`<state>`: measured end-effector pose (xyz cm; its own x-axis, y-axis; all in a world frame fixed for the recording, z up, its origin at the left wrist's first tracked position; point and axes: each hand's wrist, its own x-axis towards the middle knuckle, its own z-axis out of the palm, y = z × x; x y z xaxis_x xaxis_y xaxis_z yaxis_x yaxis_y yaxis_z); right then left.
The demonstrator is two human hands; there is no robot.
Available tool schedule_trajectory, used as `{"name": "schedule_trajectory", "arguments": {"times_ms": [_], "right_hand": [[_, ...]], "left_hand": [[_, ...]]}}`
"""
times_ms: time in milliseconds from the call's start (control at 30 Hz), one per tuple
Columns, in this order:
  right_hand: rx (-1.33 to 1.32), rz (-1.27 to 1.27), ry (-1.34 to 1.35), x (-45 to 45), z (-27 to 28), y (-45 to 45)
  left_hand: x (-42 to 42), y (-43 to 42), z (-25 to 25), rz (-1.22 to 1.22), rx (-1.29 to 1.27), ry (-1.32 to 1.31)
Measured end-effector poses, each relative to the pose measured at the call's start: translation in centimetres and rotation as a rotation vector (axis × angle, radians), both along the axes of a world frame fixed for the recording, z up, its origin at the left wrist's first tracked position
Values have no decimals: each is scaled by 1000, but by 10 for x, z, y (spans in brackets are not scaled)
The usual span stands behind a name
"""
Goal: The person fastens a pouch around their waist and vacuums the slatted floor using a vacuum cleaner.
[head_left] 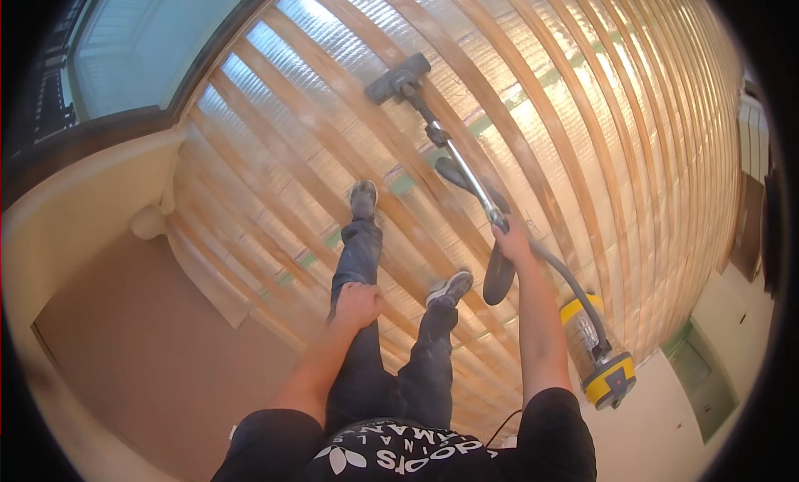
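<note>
My right hand (512,237) is closed round the upper end of a vacuum cleaner's metal tube (470,178). At the tube's far end, the dark floor nozzle (398,78) lies across the wooden battens (491,120). A grey hose (570,282) runs from near this hand to the yellow and grey vacuum cleaner (607,374) on my right. Behind the tube and beside my right hand show dark, rounded oblong shapes (499,278) whose kind I cannot make out. My left hand (358,305) is on my left leg (358,253) near the knee, its fingers curled against the trousers.
Parallel battens span the floor over shiny foil (533,157) with strips of green tape. My shoes stand among the battens. A dark-framed window or glass door (150,45) is at upper left, with a brown floor area (150,324) below. A cable (503,428) lies near my right side.
</note>
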<state>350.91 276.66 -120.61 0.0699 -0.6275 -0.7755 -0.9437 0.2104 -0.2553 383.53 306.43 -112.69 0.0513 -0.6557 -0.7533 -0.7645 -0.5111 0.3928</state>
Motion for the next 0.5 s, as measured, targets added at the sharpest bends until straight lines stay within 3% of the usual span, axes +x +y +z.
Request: {"name": "schedule_trajectory", "arguments": {"times_ms": [200, 500], "right_hand": [[11, -90, 42, -103, 5, 77], [171, -199, 157, -194, 72, 164]], "left_hand": [[-24, 6, -2, -112, -10, -47], [-34, 9, -9, -149, 25, -42]]}}
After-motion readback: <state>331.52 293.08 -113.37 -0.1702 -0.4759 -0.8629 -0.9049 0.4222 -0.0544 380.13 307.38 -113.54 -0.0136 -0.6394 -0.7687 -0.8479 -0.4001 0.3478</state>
